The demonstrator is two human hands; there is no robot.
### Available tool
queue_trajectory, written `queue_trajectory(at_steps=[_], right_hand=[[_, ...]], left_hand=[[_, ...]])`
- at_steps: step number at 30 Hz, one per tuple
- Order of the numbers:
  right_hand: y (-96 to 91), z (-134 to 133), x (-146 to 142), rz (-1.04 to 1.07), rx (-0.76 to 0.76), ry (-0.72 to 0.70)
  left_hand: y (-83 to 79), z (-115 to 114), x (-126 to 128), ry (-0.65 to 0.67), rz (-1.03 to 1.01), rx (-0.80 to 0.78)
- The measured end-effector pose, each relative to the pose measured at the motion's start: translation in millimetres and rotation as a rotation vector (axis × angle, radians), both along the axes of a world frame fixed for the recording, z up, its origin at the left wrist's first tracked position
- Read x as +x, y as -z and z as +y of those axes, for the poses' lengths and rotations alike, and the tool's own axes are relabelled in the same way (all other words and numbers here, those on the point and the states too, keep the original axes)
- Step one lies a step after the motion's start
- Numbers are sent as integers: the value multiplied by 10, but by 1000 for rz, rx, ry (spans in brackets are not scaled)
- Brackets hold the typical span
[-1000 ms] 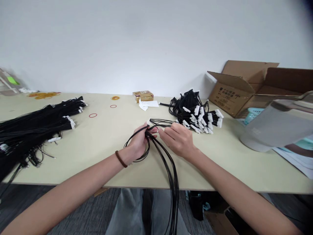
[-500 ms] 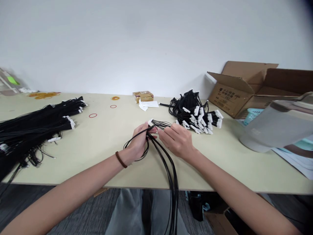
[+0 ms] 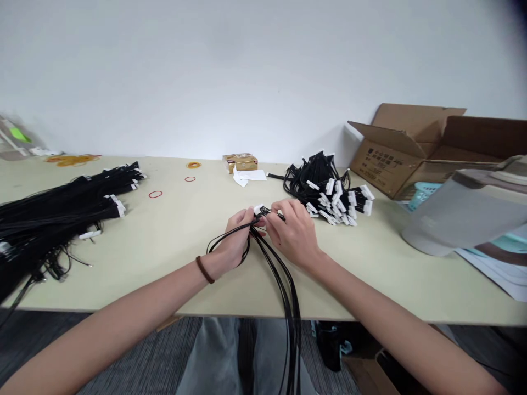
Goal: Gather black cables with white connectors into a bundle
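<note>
Between my hands, a black wire harness [image 3: 284, 274] hangs in long strands over the table's front edge. Its white connector [image 3: 258, 209] shows just above my fingertips. My left hand [image 3: 239, 236] is closed around the wires below the connector, with a thin loop curving out past the wrist. My right hand [image 3: 293, 230] is closed on the wires just right of the connector, its thumb and index finger pinched together. Exactly which strands lie in the pinch is hidden by the fingers.
Black harnesses [image 3: 74, 197] lie piled at left; a coiled heap with white connectors [image 3: 338, 200] sits right of centre. Rubber bands [image 3: 155, 194], a gold box [image 3: 241, 162] and a paper slip stand farther back. An open carton [image 3: 387, 164] and large grey tumbler [image 3: 457, 214] are at right.
My right hand has shifted slightly up and left, its fingers now curled over the wires beside the connector. My left hand keeps its hold with little movement.
</note>
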State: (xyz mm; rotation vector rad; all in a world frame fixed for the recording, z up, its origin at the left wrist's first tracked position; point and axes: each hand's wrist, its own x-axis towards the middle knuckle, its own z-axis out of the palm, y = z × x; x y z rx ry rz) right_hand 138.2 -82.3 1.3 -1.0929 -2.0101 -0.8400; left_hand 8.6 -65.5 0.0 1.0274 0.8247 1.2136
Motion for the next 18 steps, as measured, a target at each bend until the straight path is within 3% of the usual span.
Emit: queue_trajectory(at_steps=[8,18], right_hand=[[58,42,9,79,-214,-117],[57,39,1,102,-277,-131]], left_hand=[[22,7,-15,53,25,62],[13,-2,-27,89,34,60]])
